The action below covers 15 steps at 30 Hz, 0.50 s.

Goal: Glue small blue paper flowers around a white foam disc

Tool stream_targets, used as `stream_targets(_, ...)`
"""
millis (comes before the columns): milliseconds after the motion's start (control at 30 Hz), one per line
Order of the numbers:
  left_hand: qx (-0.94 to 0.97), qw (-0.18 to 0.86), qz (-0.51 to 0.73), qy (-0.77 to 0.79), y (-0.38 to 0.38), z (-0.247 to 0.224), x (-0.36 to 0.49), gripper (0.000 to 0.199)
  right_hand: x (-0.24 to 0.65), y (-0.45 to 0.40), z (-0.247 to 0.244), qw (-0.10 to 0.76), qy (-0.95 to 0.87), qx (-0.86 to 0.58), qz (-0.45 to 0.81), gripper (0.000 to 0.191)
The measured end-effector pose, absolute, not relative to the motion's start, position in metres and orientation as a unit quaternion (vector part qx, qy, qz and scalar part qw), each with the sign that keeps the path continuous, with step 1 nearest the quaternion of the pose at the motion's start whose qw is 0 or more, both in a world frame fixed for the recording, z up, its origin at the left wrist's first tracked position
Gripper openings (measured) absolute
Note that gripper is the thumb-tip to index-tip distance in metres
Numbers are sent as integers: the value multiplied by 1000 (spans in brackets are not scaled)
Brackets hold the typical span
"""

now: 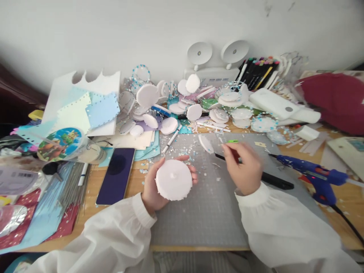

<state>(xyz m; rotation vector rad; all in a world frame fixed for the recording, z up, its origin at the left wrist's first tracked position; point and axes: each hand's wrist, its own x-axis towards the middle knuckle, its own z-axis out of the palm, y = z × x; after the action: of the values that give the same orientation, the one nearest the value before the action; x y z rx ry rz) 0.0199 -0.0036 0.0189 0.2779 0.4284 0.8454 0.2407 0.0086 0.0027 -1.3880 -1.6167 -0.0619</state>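
Observation:
A round white disc (174, 180) with a small raised bit near its centre rests in my left hand (155, 189), whose fingers wrap round it from behind. My right hand (243, 167) is raised over the grey cutting mat (199, 227), thumb and fingertips pinched together. A tiny pale piece seems to be near those fingertips, too small and blurred to name. Just left of the right hand lies a thin white oval piece (206, 144). Beneath that hand a black cutter (277, 180) lies on the mat.
A blue glue gun (315, 172) with a cable lies at the right. Left of the mat are a phone (115, 176), a lidded cup (64, 144) and thin wires (72, 189). White discs (148, 95), markers (256, 76) and a white two-headed lamp (212, 74) line the back.

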Motion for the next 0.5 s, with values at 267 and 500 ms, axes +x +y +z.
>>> stream_targets(267, 166, 914, 349, 122, -6, 19, 15, 75, 229, -3, 4, 581, -466, -491, 451, 21)
stream_targets(500, 134, 913, 369, 112, -5, 18, 14, 58, 227, -3, 9, 581, -439, -437, 528, 25)
